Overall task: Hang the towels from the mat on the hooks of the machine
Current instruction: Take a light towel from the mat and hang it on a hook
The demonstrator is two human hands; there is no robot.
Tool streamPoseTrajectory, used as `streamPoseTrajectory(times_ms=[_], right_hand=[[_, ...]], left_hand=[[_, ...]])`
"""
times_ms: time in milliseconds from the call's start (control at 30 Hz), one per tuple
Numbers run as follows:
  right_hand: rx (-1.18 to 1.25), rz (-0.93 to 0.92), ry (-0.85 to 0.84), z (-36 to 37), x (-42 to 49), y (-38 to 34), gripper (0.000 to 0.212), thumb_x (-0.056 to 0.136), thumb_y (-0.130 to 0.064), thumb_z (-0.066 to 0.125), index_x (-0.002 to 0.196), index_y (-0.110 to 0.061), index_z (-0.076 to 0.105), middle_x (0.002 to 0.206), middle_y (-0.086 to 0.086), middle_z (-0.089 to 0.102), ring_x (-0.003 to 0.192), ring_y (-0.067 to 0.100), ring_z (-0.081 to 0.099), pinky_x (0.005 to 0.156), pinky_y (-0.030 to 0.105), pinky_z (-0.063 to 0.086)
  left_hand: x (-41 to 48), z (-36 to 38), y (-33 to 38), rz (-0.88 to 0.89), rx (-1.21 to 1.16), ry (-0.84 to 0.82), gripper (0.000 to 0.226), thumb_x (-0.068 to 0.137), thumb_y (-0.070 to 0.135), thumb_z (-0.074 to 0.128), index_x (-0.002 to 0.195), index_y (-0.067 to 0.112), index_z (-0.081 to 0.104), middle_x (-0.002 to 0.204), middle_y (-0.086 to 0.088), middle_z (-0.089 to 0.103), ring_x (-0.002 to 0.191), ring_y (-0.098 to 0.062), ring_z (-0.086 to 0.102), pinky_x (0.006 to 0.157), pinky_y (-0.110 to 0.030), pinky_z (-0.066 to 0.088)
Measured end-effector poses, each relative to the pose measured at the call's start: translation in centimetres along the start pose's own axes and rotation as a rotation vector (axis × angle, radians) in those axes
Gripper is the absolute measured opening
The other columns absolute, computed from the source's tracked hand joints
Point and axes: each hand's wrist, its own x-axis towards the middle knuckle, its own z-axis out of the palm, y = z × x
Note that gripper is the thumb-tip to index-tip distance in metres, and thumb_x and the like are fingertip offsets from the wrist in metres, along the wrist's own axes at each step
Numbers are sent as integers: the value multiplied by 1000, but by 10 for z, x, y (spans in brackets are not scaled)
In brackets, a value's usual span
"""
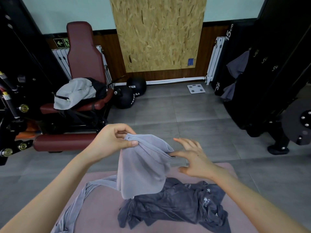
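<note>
Mat (101, 204), pink, on grey tiled floor (193, 115): one dark grey towel heap (176, 206) (number in it unclear) and one light grey strip (75, 204) on its left part. Left hand (112, 140) pinches the top of one light grey towel (143, 167), held up over the mat with its lower end on the heap. Right hand (193, 157) has its fingers spread, index at the towel's right edge.

Far right, black machine (269, 84): two hung towels (238, 66), three bare hooks (264, 60). By the back wall: two medicine balls (126, 98), one scale (196, 88), one maroon bench (84, 52).
</note>
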Motion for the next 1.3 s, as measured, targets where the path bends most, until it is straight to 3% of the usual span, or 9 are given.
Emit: streamPoseTrajectory(times_ms=[167, 267, 400, 533, 700, 767, 933, 1033, 1300], right_hand=[[-168, -40, 79, 13, 17, 0, 33, 68, -58, 56, 87, -34, 68, 121, 4, 62, 107, 29, 58, 94, 34, 25], [-152, -138, 226, -6, 23, 2, 31, 74, -50, 54, 74, -23, 70, 94, -3, 69, 94, 18, 56, 81, 32, 37], [122, -169, 181, -53, 15, -13, 23, 67, -34, 75, 66, -12, 69, 76, -1, 67, 78, 19, 62, 74, 25, 45], [422, 33, 90, -82, 8, -41, 16, 65, -18, 85, 64, -19, 69, 71, -3, 66, 62, 7, 54, 65, 21, 44], [1093, 182, 102, -101, 12, -38, 46, 63, 1, 77, 103, -16, 61, 76, 6, 60, 72, 17, 55, 68, 20, 47], [1038, 162, 53, -108, 11, -35, 45, 65, -4, 76, 105, -18, 64, 85, 12, 61, 80, 20, 56, 73, 22, 48], [602, 36, 66, -127, -5, -36, 17, 81, -5, 70, 82, -22, 67, 90, -7, 71, 81, 6, 64, 77, 19, 47], [715, 11, 102, -132, -10, -38, 14, 88, -5, 59, 85, -18, 60, 100, 0, 70, 87, 7, 64, 77, 19, 48], [832, -50, 267, -185, 4, -47, 20, 86, -9, 61, 102, -21, 58, 80, -12, 63, 71, 3, 58, 65, 13, 45]], left_hand=[[-2, -19, 2, 2, 7, 25, 18, 62, 8, 80, 73, 16, 68, 73, 1, 71, 67, -8, 66, 67, -17, 52], [-3, -36, -5, -13, 85, 23, 18, 63, 5, 81, 72, 15, 68, 73, -3, 71, 66, -8, 64, 65, -16, 51], [-6, -54, -23, -66, 255, -20, 19, 63, 0, 83, 69, 11, 68, 74, -7, 71, 67, -13, 65, 68, -20, 53], [-6, -56, -35, -22, 326, 11, 26, 61, -6, 81, 68, 10, 61, 75, -6, 70, 72, -20, 66, 71, -30, 54], [-8, -56, -40, -57, 27, -145, 24, 74, 5, 75, 75, 9, 52, 93, -10, 71, 85, -21, 64, 78, -30, 51], [-9, -54, -38, -72, -84, -236, 27, 73, 24, 75, 77, 12, 51, 85, -17, 63, 80, -21, 56, 73, -26, 45], [-10, -48, -26, -5, -192, -209, 44, 67, 51, 76, 79, 17, 51, 73, 0, 52, 67, -9, 47, 60, -17, 38], [-9, -45, -14, 59, -190, -171, 47, 69, 60, 70, 81, 19, 49, 75, 0, 50, 69, -11, 45, 61, -19, 37], [8, -47, 26, 76, -278, -81, 48, 60, 65, 72, 77, 26, 51, 71, 1, 49, 63, -17, 43, 54, -28, 30]])
